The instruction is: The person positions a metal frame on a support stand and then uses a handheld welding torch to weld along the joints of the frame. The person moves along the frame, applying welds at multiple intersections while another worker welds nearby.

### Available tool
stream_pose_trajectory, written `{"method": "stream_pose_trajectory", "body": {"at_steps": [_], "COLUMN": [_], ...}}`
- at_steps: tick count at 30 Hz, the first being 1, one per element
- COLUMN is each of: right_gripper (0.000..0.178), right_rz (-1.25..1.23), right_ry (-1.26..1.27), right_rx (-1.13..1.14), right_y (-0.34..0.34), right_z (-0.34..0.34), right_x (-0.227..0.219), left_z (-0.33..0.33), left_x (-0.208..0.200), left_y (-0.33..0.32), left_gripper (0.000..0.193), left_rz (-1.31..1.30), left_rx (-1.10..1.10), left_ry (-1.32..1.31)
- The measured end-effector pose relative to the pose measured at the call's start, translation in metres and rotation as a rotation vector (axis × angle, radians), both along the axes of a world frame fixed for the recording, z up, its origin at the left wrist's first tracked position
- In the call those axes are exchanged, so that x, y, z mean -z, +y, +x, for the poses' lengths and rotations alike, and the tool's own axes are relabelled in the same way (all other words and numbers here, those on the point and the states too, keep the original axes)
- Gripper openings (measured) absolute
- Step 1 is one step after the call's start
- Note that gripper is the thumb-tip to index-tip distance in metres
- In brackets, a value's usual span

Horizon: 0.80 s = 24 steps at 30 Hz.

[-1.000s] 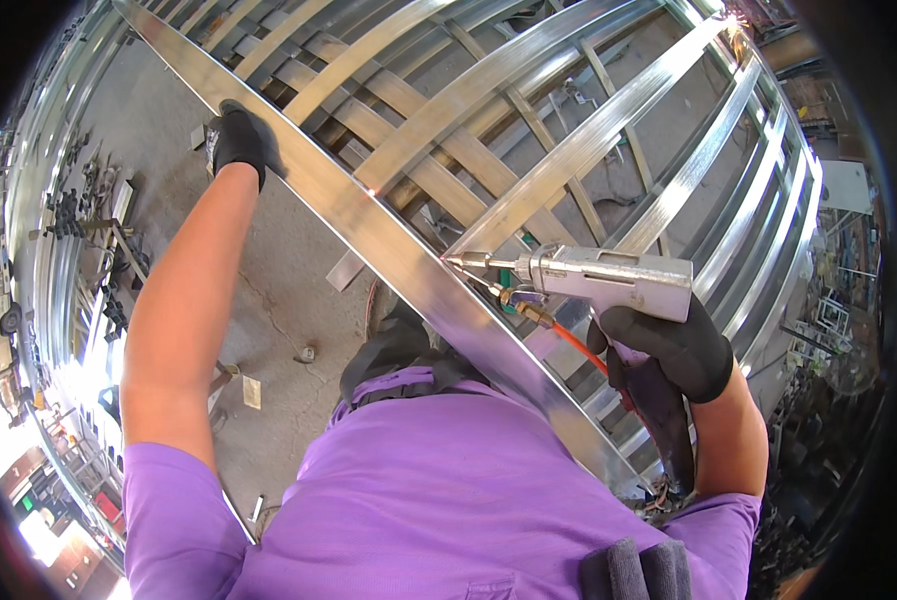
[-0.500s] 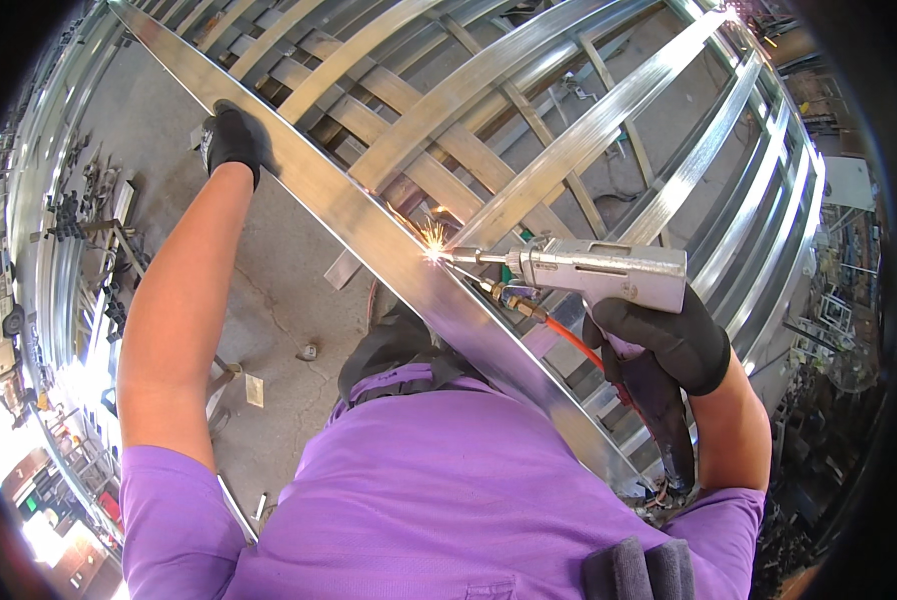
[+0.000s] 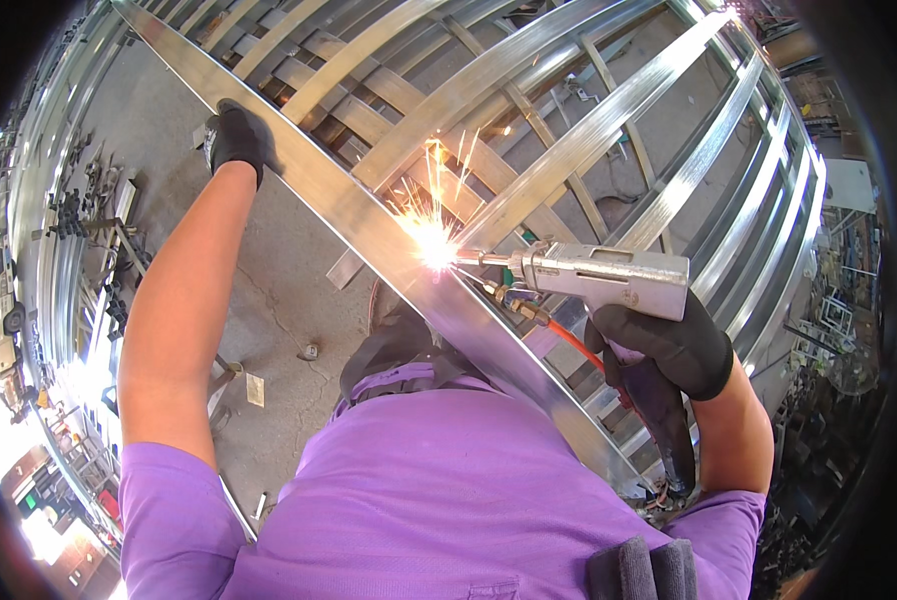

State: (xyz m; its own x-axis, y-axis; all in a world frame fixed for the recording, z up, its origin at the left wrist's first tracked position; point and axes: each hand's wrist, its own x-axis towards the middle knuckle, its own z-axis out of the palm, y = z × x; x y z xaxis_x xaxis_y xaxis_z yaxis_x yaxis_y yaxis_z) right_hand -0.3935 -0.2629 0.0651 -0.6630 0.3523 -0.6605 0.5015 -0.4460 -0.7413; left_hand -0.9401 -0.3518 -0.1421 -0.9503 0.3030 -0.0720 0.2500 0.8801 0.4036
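Note:
In a black glove, my right hand (image 3: 664, 345) is wrapped round the grip of a silver handheld welding gun (image 3: 609, 275). An orange hose (image 3: 576, 345) with brass fittings runs to its front. The nozzle points left, at the near metal beam (image 3: 339, 205) where a crossbar (image 3: 559, 165) meets it. A bright glare with flying sparks (image 3: 434, 240) hides the joint and the tip. Farther left, my gloved left hand (image 3: 237, 140) rests on the beam's near edge. Its fingers curl over the top and their tips are partly hidden.
A large frame of metal bars (image 3: 669, 210) spreads beyond the beam. Concrete floor (image 3: 289, 300) shows at left, with a small scrap piece (image 3: 309, 351) on it. Stacked metal lengths (image 3: 64, 270) lie at the far left. A dark cable sleeve (image 3: 674, 440) hangs below the gun.
The small spark at the nozzle has grown into a large bright glare, with sparks thrown upward. Both hands and the gun stay almost where they were.

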Motion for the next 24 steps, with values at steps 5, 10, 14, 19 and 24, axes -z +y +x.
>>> {"method": "stream_pose_trajectory", "body": {"at_steps": [5,10,14,19,24], "right_gripper": [0.049,0.048,0.050,0.055,0.057], "right_rz": [-0.028,-0.009,-0.014,-0.026,-0.027], "right_ry": [-0.032,-0.038,-0.038,-0.047,-0.064], "right_rx": [0.012,0.014,-0.029,-0.004,-0.006], "right_y": [0.000,-0.001,0.001,0.000,-0.001], "right_z": [-0.005,-0.002,0.000,0.001,0.004], "right_x": [-0.005,-0.004,-0.002,-0.004,-0.002], "left_z": [-0.009,0.013,-0.005,0.008,-0.013], "left_x": [0.018,-0.008,0.004,-0.009,0.021], "left_y": [-0.001,0.008,-0.003,0.012,0.010], "left_gripper": [0.067,0.050,0.052,0.060,0.054], "left_rz": [0.100,0.141,-0.200,-0.045,-0.194], "left_rx": [-0.115,-0.074,0.099,-0.079,-0.003], "left_ry": [-0.138,-0.068,0.151,-0.155,-0.013]}}
